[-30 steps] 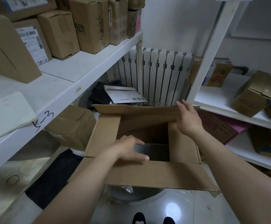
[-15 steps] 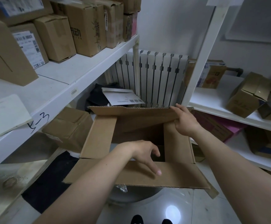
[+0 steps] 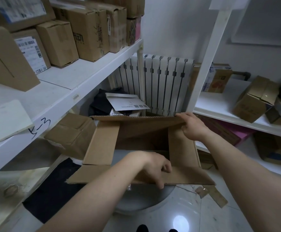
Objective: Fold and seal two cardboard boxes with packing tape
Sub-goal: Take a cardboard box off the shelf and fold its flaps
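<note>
1. Since a second ago the left hand [image 3: 154,166] had slid off the inner rim of the cardboard box [image 3: 103,143] toward the person and onto the near flap [image 3: 186,176]. The right hand [image 3: 192,127] had gone from flat fingers to a curled hold on the far flap [image 3: 139,126].
2. The left hand's fingers were bent over the near flap, one fingertip hooked past its near edge, so it gripped the flap.
3. The right hand pinched the right corner of the far flap, thumb on the inner face and fingers wrapped over the top edge.
4. The box stood mouth up with all four flaps unfolded. Its inside was dark, and what it held could not be made out.
5. Its long axis ran left to right. The far flap leaned inward over the opening, the near flap lay almost flat toward the person, and the side flaps splayed outward.
6. The box sat on a round grey surface [image 3: 141,200] between the left shelf [image 3: 89,76] and the right shelf [image 3: 220,104], just near of a white radiator [image 3: 163,81].
7. The left shelf held a row of closed cartons [image 3: 89,30], some with printed labels.
8. On the right shelf a small carton [image 3: 253,101] lay tilted with its flaps loose.
9. A white envelope [image 3: 126,102] rested on dark items just beyond the far flap.
</note>
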`<state>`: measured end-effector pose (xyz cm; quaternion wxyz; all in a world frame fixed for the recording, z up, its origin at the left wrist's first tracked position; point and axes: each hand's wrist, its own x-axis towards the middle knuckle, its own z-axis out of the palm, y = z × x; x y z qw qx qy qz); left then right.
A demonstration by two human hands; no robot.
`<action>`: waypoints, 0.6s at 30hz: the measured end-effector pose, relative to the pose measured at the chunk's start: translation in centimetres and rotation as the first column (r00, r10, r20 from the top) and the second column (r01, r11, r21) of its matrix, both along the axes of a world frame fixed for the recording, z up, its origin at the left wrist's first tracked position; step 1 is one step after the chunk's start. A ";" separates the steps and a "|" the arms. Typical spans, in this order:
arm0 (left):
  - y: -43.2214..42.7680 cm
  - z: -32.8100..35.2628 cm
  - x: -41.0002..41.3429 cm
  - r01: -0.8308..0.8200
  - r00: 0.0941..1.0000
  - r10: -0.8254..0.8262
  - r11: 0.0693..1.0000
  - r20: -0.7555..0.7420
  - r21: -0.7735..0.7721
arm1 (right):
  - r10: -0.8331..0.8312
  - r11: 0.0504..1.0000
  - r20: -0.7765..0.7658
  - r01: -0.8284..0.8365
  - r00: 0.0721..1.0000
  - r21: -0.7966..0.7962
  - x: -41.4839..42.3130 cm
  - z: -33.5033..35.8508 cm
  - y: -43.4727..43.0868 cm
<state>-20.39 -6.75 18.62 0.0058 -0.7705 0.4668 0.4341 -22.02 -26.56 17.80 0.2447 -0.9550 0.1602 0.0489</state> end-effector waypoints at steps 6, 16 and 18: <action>0.9 2.0 2.5 -0.164 0.986 0.168 0.973 0.012 -0.165 | -0.012 1.000 -0.018 0.013 1.000 0.019 -0.2 0.5 -0.5; 1.3 -1.5 3.5 -0.174 0.858 0.326 0.912 0.397 -0.372 | -0.077 0.994 0.007 0.076 0.997 0.083 -0.1 0.7 -0.7; 1.4 -2.2 3.9 -0.173 0.805 0.396 0.869 0.441 -0.464 | -0.098 0.991 -0.002 0.098 0.995 0.087 -0.3 0.4 -0.7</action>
